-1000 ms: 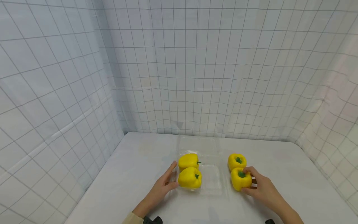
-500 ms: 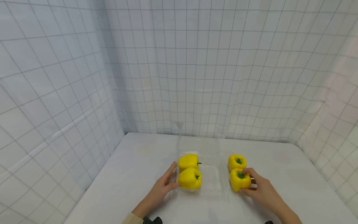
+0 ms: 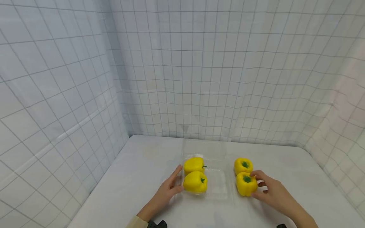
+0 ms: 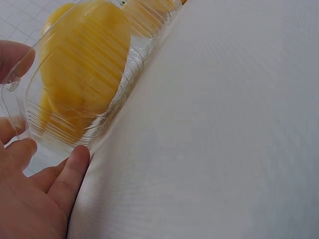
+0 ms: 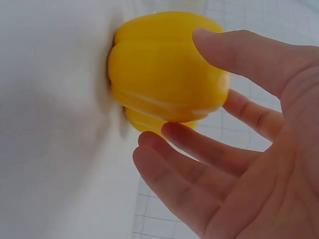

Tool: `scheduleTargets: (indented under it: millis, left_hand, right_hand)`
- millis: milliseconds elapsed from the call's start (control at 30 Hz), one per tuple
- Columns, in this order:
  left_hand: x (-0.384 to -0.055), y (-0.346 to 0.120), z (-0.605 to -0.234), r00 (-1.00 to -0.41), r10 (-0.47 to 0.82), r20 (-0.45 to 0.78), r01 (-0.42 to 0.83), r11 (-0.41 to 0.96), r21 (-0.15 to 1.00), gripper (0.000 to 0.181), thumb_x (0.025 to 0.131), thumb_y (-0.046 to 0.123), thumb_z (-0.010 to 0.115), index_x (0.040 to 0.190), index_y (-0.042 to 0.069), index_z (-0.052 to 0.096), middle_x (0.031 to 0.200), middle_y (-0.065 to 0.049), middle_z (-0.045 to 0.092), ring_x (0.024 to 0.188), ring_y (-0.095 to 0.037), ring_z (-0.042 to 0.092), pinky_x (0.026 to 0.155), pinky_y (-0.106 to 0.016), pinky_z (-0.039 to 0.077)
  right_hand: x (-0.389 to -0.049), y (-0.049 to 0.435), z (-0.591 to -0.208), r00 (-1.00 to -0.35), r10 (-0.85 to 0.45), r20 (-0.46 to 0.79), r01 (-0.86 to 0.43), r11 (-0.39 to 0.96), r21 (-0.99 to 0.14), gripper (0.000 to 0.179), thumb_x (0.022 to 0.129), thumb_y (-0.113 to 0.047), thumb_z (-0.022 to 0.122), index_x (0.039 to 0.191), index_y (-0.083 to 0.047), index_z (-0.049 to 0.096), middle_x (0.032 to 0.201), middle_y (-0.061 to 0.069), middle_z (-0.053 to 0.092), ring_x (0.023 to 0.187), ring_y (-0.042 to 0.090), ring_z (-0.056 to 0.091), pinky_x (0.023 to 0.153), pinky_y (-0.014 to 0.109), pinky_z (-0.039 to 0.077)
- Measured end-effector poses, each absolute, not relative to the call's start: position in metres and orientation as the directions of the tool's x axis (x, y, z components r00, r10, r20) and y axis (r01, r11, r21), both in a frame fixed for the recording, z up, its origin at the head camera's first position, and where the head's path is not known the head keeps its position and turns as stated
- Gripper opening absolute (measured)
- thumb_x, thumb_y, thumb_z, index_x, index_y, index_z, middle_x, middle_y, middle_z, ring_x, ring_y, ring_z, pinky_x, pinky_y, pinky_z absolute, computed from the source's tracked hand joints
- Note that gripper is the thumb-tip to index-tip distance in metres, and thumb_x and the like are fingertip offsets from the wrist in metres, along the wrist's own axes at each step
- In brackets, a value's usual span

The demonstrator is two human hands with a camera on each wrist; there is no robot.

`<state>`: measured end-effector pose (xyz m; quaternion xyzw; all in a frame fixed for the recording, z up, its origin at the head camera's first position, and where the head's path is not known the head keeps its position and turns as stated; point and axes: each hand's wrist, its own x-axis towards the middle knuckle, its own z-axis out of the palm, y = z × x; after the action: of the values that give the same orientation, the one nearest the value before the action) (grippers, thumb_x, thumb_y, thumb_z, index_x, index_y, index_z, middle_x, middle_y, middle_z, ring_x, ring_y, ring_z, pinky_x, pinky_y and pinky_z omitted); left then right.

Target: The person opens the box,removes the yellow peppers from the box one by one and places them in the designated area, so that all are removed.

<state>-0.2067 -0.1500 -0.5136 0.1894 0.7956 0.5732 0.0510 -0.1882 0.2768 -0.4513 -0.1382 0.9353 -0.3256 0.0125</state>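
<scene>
Two yellow bell peppers, a near one [image 3: 195,182] and a far one [image 3: 194,165], lie in the left half of a clear plastic clamshell box [image 3: 218,183]. My left hand [image 3: 166,191] holds the box's left side, thumb and fingers at its rim and wall. Right of the box, two more yellow bell peppers stand stem up, one behind the other. My right hand [image 3: 275,191] is around the right side of the nearer pepper [image 3: 246,188], fingers spread and loose. In the right wrist view the thumb [image 5: 229,52] overlaps that pepper [image 5: 164,67].
The other standing pepper [image 3: 242,164] is right behind the nearer one. The box's clear lid [image 3: 203,147] lies folded back toward the rear wall. White grid-patterned curtains [image 3: 199,79] enclose the white table [image 3: 148,158] at the back and both sides.
The right hand has loosened from the nearer standing pepper and shifted slightly right, after that pepper moved a little left. The left hand stays at the box. The head view has shifted slightly.
</scene>
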Motion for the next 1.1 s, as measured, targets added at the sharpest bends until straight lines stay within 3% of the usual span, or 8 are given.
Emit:
scheduleTargets:
  millis: [500, 733, 1100]
  left_hand:
    - [-0.205, -0.151, -0.513, -0.923, 0.358, 0.138, 0.24, 0.261, 0.935, 0.072, 0.102, 0.03, 0.059, 0.163, 0.023, 0.02, 0.167, 0.0, 0.017, 0.146, -0.039, 0.03, 0.113, -0.062, 0.028]
    - [-0.208, -0.15, -0.514, -0.919, 0.363, 0.154, 0.251, 0.238, 0.938, 0.072, 0.102, 0.028, 0.059, 0.162, 0.026, 0.02, 0.167, 0.002, 0.017, 0.147, -0.037, 0.028, 0.114, -0.061, 0.026]
    - [-0.208, -0.151, -0.514, -0.919, 0.366, 0.144, 0.248, 0.254, 0.935, 0.073, 0.102, 0.028, 0.06, 0.162, 0.026, 0.02, 0.167, 0.003, 0.017, 0.147, -0.036, 0.03, 0.113, -0.061, 0.028]
  right_hand:
    - [-0.187, 0.274, -0.417, -0.941, -0.305, 0.146, -0.335, 0.783, -0.524, 0.059, 0.085, -0.032, 0.082, 0.135, -0.02, 0.054, 0.131, 0.009, 0.061, 0.11, 0.034, 0.062, 0.083, 0.048, 0.058]
    - [-0.191, 0.266, -0.401, -0.924, -0.323, 0.203, -0.382, 0.789, -0.482, 0.057, 0.085, -0.033, 0.082, 0.135, -0.02, 0.057, 0.134, 0.006, 0.06, 0.11, 0.031, 0.061, 0.082, 0.046, 0.058]
    - [-0.194, 0.234, -0.392, -0.9, -0.355, 0.253, -0.436, 0.743, -0.508, 0.05, 0.088, -0.031, 0.079, 0.134, -0.021, 0.06, 0.134, 0.002, 0.06, 0.112, 0.03, 0.06, 0.085, 0.047, 0.057]
